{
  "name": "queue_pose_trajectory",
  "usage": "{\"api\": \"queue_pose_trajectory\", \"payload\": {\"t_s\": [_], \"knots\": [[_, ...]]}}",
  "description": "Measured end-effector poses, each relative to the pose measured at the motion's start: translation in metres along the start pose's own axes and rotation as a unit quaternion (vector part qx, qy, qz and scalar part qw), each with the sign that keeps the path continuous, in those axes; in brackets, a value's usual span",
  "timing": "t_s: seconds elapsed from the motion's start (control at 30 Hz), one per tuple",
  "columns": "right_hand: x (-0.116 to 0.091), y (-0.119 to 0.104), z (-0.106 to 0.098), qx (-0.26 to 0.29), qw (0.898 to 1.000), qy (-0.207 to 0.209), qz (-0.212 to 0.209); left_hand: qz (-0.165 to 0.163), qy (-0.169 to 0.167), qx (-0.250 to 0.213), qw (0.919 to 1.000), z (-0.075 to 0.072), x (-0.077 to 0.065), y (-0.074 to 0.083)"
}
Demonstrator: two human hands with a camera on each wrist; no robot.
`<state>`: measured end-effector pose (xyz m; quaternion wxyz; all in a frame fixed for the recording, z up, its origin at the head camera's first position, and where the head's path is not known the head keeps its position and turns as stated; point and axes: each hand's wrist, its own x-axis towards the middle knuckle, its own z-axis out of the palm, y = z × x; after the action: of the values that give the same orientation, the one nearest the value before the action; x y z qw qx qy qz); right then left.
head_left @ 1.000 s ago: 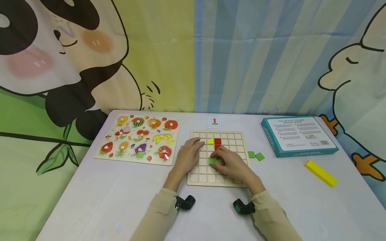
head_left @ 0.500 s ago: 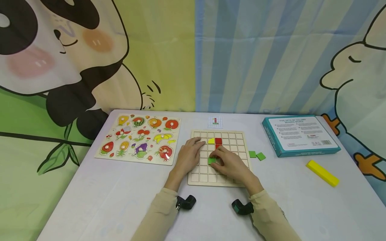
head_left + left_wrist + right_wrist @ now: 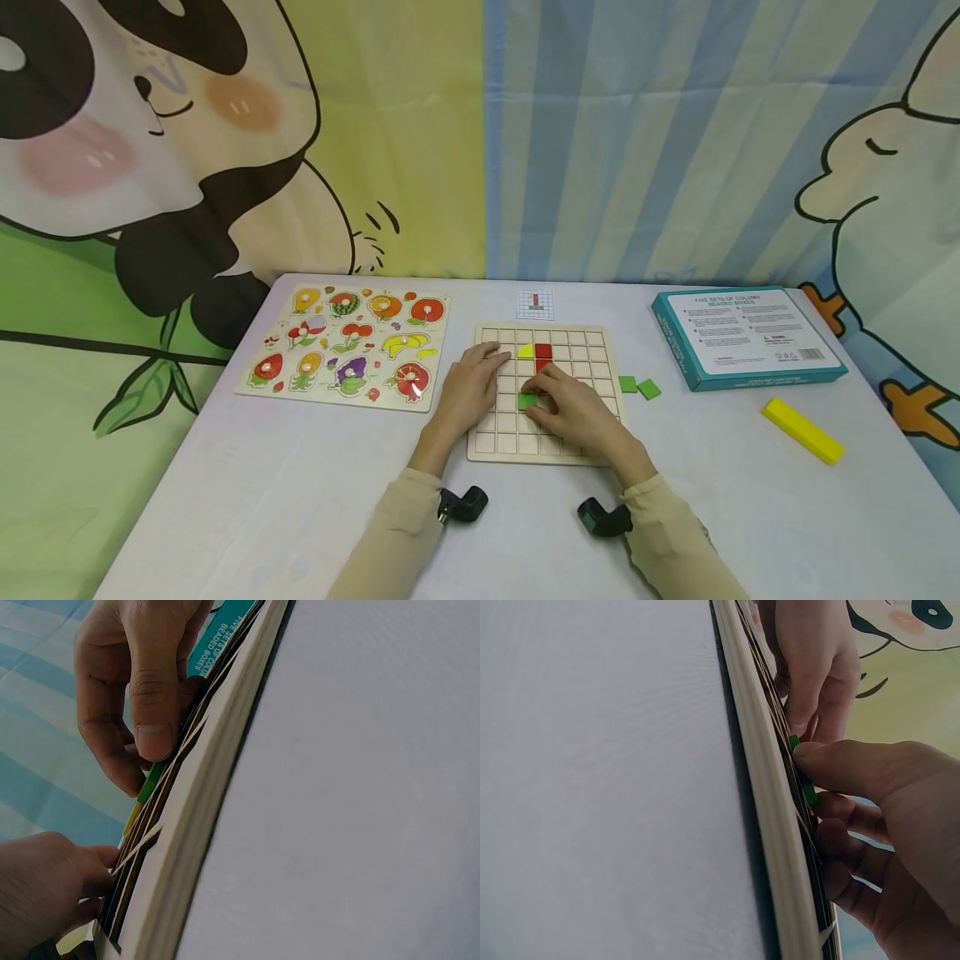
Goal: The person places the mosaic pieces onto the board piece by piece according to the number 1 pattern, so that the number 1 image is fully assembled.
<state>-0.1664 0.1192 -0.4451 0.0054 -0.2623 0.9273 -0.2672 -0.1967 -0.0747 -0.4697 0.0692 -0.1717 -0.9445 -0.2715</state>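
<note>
A wooden grid board (image 3: 504, 447) lies on the table before me, holding a yellow tile (image 3: 526, 351), a red tile (image 3: 543, 351) and another red tile partly under my right fingers. My right hand (image 3: 577, 408) is over the board's middle, thumb and index finger pinching a green square tile (image 3: 527, 402) at the grid. The right wrist view shows that green tile (image 3: 811, 793) between thumb and fingertip. My left hand (image 3: 471, 385) rests on the board's left side, fingers extended over the grid; the left wrist view shows this hand (image 3: 49, 881) at the board edge.
Two green tiles, one of them askew (image 3: 648, 389), lie right of the board. A grid pattern card (image 3: 536, 305) sits behind it. A fruit puzzle board (image 3: 345, 346) is at left. A teal box (image 3: 750, 340) and a yellow bar (image 3: 802, 431) are at right.
The green tile under my right fingers has shifted slightly left on the grid since the earliest frame. My left hand has stayed in place on the board.
</note>
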Motion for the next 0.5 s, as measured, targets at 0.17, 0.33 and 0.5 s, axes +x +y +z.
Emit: {"api": "queue_pose_trajectory", "payload": {"t_s": [0.17,0.33,0.5], "knots": [[-0.001,0.0006,0.0005,0.001,1.0,0.001,-0.004,-0.001,-0.002,0.002,1.0,0.0007,0.0002,0.0],[-0.0005,0.0011,0.0019,0.003,1.0,-0.002,-0.001,-0.001,-0.002,0.006,1.0,0.0001,0.0001,0.0005],[-0.0006,0.0004,0.002,0.006,1.0,-0.003,0.0,-0.001,0.002,0.008,1.0,0.0008,0.0,0.0002]]}}
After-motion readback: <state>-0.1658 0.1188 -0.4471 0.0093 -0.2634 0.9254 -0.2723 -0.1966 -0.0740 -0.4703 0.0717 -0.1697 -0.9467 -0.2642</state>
